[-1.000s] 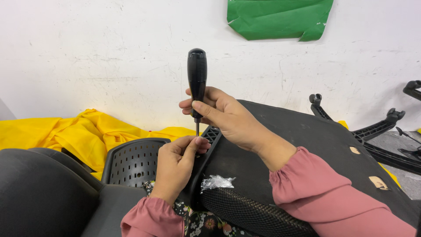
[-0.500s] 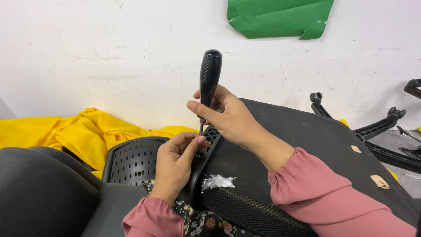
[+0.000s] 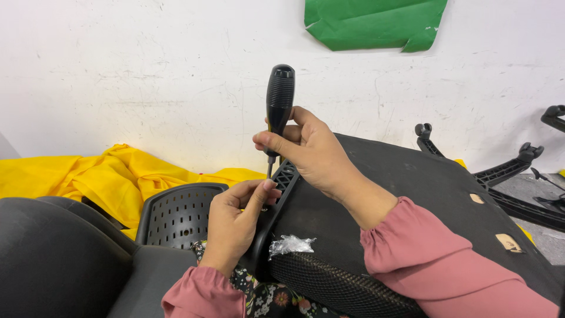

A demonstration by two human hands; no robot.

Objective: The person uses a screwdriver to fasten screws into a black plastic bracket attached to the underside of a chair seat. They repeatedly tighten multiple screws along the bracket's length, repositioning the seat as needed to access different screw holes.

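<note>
White wall (image 3: 147,76) fills the top of the frame, a torn green sheet (image 3: 376,23) stuck at its upper right. Down across the lower right lies the big black chair seat (image 3: 429,200), underside up, its mesh-covered edge (image 3: 329,288) at the bottom centre. At lower left, a dark padded chair part (image 3: 53,259), and just beside it, left of centre, a perforated black plastic shell (image 3: 176,215). Yellow cloth (image 3: 112,176) is bunched along the wall at mid-left. At the far right edge, black chair-base legs (image 3: 506,171) with caster ends. Now the hands, both in pink sleeves: the right hand (image 3: 312,153) comes in from the lower right, its grip wrapped around the lower part of a black-handled screwdriver (image 3: 279,100) at centre frame, standing nearly upright, shaft pointing down at the black bracket (image 3: 276,194) on the seat's left edge. The left hand (image 3: 235,221) rises from the bottom centre, its grip narrow, fingertips (image 3: 269,185) pinched right at the screwdriver's tip; whether anything sits between them, I cannot tell. A small crumpled clear plastic scrap (image 3: 291,244) lies on the seat just below the bracket.
</note>
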